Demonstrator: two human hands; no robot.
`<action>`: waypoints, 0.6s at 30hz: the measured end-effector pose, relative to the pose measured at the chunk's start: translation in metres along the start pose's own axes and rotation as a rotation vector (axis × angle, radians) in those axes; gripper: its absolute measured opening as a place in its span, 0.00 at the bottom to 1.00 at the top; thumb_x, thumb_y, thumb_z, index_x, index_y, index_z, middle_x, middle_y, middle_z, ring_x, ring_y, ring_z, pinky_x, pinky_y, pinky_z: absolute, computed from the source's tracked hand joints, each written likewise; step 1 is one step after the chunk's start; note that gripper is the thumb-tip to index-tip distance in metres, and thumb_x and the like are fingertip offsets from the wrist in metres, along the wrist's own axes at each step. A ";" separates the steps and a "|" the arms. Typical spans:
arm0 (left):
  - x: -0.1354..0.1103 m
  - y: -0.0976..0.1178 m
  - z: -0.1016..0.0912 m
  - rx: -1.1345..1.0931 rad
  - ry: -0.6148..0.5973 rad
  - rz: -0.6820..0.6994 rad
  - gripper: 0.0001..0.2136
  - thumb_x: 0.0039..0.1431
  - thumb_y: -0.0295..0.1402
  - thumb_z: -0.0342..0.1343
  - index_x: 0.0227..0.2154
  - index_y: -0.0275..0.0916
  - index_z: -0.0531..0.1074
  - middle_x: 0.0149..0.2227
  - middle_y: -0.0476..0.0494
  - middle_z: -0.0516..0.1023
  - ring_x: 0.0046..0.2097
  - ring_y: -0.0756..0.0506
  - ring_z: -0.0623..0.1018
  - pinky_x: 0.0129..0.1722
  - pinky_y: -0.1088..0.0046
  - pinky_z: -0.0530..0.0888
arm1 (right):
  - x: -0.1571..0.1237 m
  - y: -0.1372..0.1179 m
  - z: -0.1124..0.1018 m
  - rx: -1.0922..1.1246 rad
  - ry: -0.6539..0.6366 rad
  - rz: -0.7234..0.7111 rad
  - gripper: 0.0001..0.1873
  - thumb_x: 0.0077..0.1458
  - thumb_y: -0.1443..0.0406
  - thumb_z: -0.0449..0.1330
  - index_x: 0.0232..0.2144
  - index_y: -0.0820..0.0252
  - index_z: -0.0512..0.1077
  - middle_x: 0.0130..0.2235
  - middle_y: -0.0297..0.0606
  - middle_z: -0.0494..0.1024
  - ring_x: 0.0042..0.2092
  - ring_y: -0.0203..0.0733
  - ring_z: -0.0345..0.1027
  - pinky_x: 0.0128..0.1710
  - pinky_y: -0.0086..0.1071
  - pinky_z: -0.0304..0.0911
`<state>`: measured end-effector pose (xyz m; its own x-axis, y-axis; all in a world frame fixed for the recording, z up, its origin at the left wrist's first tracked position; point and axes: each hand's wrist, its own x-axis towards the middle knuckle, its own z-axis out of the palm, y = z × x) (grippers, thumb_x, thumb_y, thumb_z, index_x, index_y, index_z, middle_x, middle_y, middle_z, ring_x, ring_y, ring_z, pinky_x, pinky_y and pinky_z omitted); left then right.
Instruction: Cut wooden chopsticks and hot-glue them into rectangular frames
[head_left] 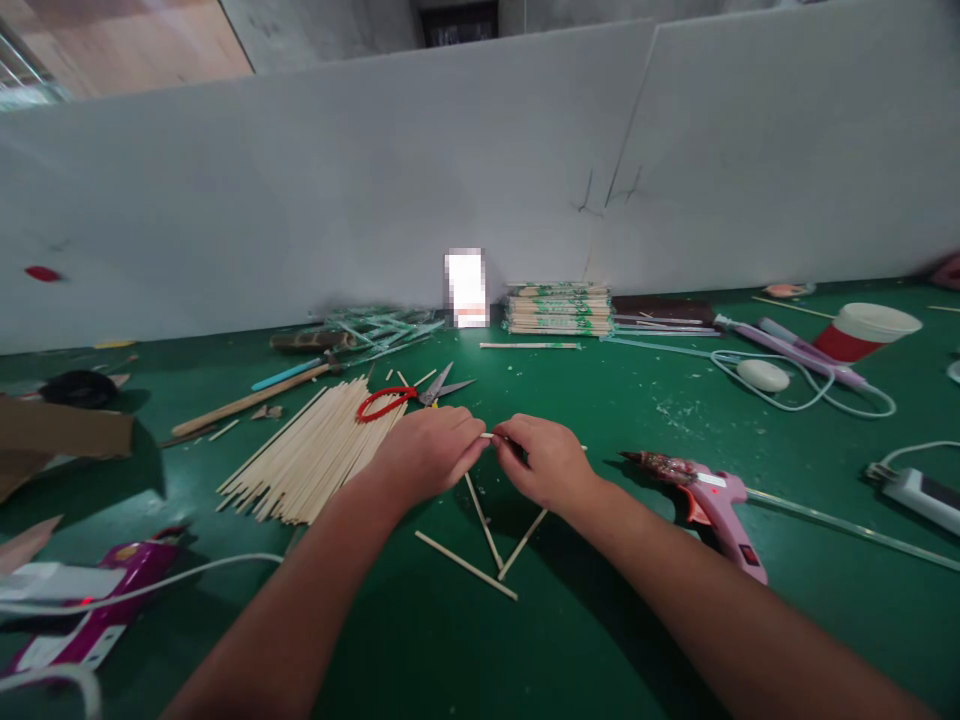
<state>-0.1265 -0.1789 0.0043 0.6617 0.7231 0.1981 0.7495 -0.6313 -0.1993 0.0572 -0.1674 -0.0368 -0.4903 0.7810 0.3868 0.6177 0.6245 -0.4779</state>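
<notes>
My left hand [429, 452] and my right hand [546, 462] meet over the green table, fingers pinched on a thin wooden stick [487, 436]. Only a short piece of it shows between the fingertips. Below the hands, two wooden sticks [484, 522] touch at their near ends in a V, their far parts hidden by the hands. A loose wooden stick [466, 566] lies just left of the V. Beside my left hand, scissors [386, 403] with red handles rest partly on a pile of wooden sticks [311, 455]. A pink glue gun [712, 500] lies right of my right hand.
Wrapped chopsticks [559, 310] are stacked against the white panel [337, 190]. Clear wrappers [386, 328] lie beside a lit screen [466, 287]. On the right are a cup [862, 335], a looped cable [814, 400] and a power strip [922, 500]. A purple tool [124, 600] lies front left.
</notes>
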 end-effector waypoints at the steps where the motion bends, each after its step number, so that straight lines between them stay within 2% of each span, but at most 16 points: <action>1: 0.000 0.000 0.000 0.004 0.003 0.005 0.13 0.65 0.35 0.42 0.30 0.39 0.69 0.29 0.47 0.72 0.33 0.46 0.72 0.29 0.71 0.60 | 0.000 0.000 0.000 -0.001 -0.008 0.003 0.13 0.59 0.64 0.49 0.33 0.60 0.73 0.30 0.36 0.74 0.32 0.37 0.66 0.30 0.29 0.53; 8: -0.001 0.000 0.001 0.047 0.034 -0.012 0.15 0.65 0.35 0.41 0.26 0.38 0.69 0.26 0.46 0.71 0.30 0.46 0.71 0.27 0.71 0.58 | 0.002 -0.001 -0.002 -0.040 -0.054 -0.025 0.13 0.59 0.64 0.49 0.36 0.59 0.73 0.32 0.36 0.76 0.34 0.38 0.68 0.30 0.29 0.53; 14: -0.001 0.001 0.011 0.043 0.050 -0.051 0.16 0.64 0.35 0.41 0.25 0.37 0.69 0.25 0.45 0.70 0.28 0.46 0.70 0.26 0.70 0.58 | 0.003 -0.001 -0.001 -0.147 -0.096 -0.008 0.16 0.63 0.63 0.46 0.38 0.59 0.74 0.33 0.38 0.76 0.35 0.39 0.69 0.29 0.31 0.52; 18: 0.000 0.009 0.015 0.065 0.136 -0.101 0.17 0.63 0.35 0.41 0.22 0.37 0.68 0.21 0.45 0.69 0.25 0.47 0.69 0.24 0.70 0.55 | 0.003 0.001 0.001 -0.084 -0.078 0.032 0.16 0.63 0.64 0.46 0.40 0.59 0.73 0.36 0.39 0.77 0.37 0.39 0.70 0.32 0.30 0.56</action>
<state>-0.1199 -0.1801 -0.0115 0.5825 0.7350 0.3472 0.8127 -0.5344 -0.2322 0.0556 -0.1645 -0.0373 -0.5139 0.8005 0.3083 0.6817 0.5993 -0.4198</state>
